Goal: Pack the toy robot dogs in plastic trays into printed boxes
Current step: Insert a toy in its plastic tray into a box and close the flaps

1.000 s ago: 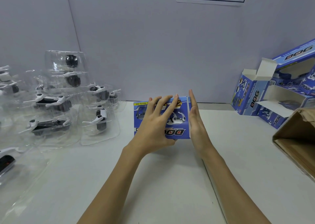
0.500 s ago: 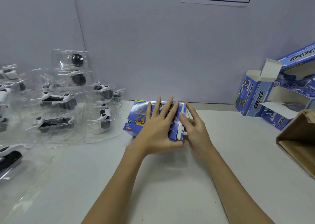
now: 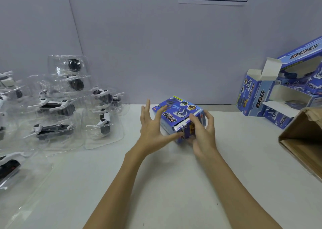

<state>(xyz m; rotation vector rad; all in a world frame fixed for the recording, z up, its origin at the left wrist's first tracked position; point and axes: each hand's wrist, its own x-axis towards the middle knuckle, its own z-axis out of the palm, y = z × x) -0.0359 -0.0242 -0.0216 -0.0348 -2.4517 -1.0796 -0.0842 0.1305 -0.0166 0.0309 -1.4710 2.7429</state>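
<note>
A blue printed box [image 3: 176,115] marked DOG sits tilted at the middle of the white table [image 3: 156,185]. My right hand [image 3: 203,134] grips its near right end, fingers curled over the end flap. My left hand [image 3: 153,125] is at the box's left side with fingers spread and straight, thumb touching the lower front edge. Toy robot dogs in clear plastic trays [image 3: 57,106] are piled at the left. Whether a dog is inside the box cannot be seen.
Several open blue printed boxes [image 3: 271,98] are stacked at the back right against the wall. A brown cardboard carton [image 3: 303,141] lies open at the right edge. More trays with dogs [image 3: 8,166] reach the near left.
The box has been turned so its end points toward me. My right hand has moved from the flap edge to gripping that end, and my left hand has lifted off the top and spread.
</note>
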